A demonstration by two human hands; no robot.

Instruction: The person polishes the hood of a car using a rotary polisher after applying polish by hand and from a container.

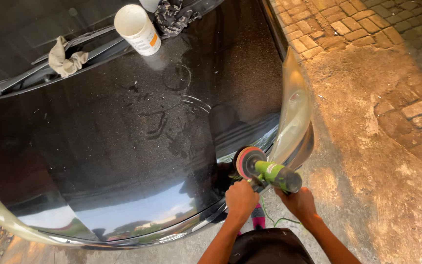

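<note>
A green handheld polisher [274,174] with a round pink pad [246,161] rests against the front corner of a black car hood [123,146], beside the clear headlight [294,105]. My left hand [241,198] grips the tool's side handle just below the pad. My right hand [299,201] holds the rear of the green body. A thin green cord [268,218] hangs down between my arms.
A white jar [138,28] stands on the hood near the windshield wipers [50,66], with a beige rag [65,59] and a dark patterned cloth [172,15] beside it. Brick paving [367,29] and dirt ground [382,161] lie to the right of the car.
</note>
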